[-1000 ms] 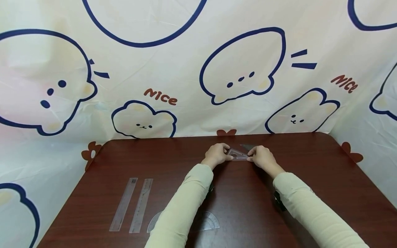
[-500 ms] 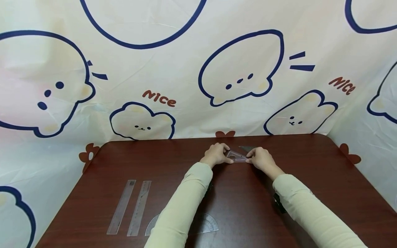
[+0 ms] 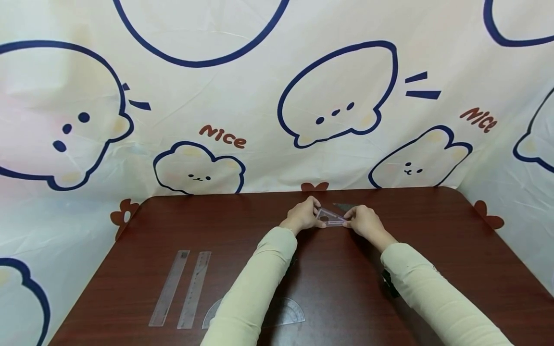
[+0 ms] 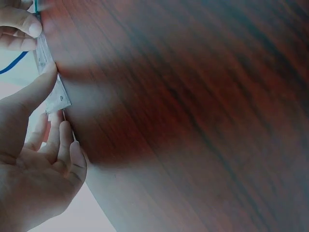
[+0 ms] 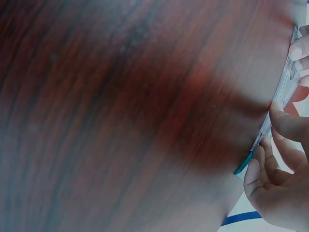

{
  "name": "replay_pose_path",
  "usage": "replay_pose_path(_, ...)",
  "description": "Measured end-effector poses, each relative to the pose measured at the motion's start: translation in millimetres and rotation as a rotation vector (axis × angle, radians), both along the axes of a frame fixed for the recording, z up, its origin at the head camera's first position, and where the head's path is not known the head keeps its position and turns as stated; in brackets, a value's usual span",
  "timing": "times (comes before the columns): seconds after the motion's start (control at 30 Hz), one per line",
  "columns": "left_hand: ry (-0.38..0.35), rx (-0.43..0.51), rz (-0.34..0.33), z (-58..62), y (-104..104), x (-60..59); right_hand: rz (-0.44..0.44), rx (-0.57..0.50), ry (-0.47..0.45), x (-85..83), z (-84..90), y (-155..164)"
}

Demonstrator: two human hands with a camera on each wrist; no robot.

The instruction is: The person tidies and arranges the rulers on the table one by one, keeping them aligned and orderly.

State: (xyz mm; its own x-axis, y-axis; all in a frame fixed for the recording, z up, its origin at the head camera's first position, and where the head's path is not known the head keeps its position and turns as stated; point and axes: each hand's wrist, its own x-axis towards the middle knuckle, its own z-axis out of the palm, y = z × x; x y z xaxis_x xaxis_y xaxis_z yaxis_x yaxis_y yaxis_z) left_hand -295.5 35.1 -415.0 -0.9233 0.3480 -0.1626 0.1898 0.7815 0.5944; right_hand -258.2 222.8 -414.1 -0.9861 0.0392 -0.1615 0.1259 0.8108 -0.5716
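Near the table's far edge, a clear triangular set square (image 3: 331, 220) lies between the two hands. My left hand (image 3: 301, 215) pinches its left corner, thumb on the near side and fingers behind. The right corner is pinched by my right hand (image 3: 365, 222) in the same way. In the left wrist view, a printed corner of the set square (image 4: 60, 100) shows beyond the left thumb. A second, dark greenish triangle (image 3: 343, 206) lies just behind, partly covered by the right fingers; its green edge (image 5: 244, 164) shows beside them in the right wrist view.
Two clear straight rulers, a left one (image 3: 169, 288) and a right one (image 3: 194, 290), lie side by side on the brown table (image 3: 346, 298). A clear protractor (image 3: 292, 311) lies partly under the left forearm. A printed cloth (image 3: 264, 105) hangs behind the table.
Both hands keep hold of the set square in nearly the same place. The left fingers have lifted slightly, and the head view has shifted a little.
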Motion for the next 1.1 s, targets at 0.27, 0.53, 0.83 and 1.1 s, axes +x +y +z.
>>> replay_pose_path(0.27, -0.007, 0.0, 0.04, 2.2, -5, 1.1, 0.006, 0.005, 0.014, 1.0, -0.1, 3)
replay_pose_path(0.53, -0.016, 0.027, 0.032, 4.0, -9, 4.8, 0.014, 0.049, 0.05, 5.2, 0.0, 5)
replay_pose_path(0.83, -0.019, 0.057, 0.016, 7.2, -12, 9.3, 0.007, 0.046, 0.069, 7.8, -1.9, 8)
replay_pose_path(1.1, 0.01, 0.057, 0.039, 7.6, -14, 7.4, 0.006, 0.031, 0.094, 5.0, -1.0, 5)
